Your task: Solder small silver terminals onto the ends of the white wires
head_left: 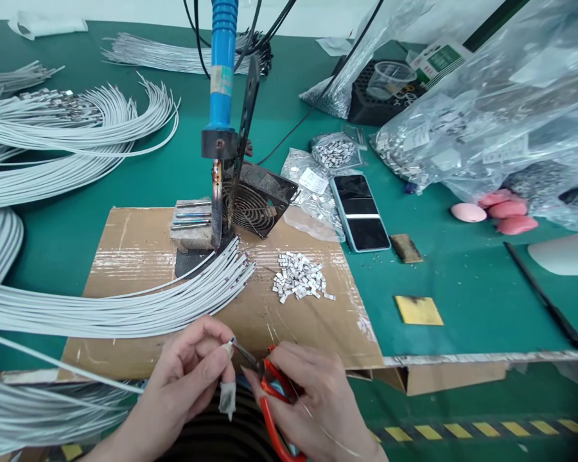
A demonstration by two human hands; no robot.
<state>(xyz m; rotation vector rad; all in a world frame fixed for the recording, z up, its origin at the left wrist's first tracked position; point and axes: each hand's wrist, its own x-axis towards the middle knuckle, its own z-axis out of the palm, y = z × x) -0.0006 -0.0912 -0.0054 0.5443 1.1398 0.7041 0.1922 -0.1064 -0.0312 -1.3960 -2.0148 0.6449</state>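
My left hand [192,372] is closed in a pinch near the bottom middle, holding the end of a thin white cable [52,366] whose tip shows small coloured wires; one fingertip is wrapped in tape. My right hand [313,398] grips small red-handled cutters [270,385], their metal tips touching the cable end at my left fingers. Both hands are over the front edge of a cardboard sheet [139,244]. A bundle of white cables [125,308] lies just above my left hand, and a pile of small metal connector shells [298,282] lies above my right hand.
A blue-handled soldering iron [221,70] stands in a stand beside a small fan [255,205] at the cardboard's far side. A phone [359,212], bags of metal parts [486,115], yellow sponge pads [419,311] and pink objects [505,212] are to the right. More cable bundles [52,135] lie at left.
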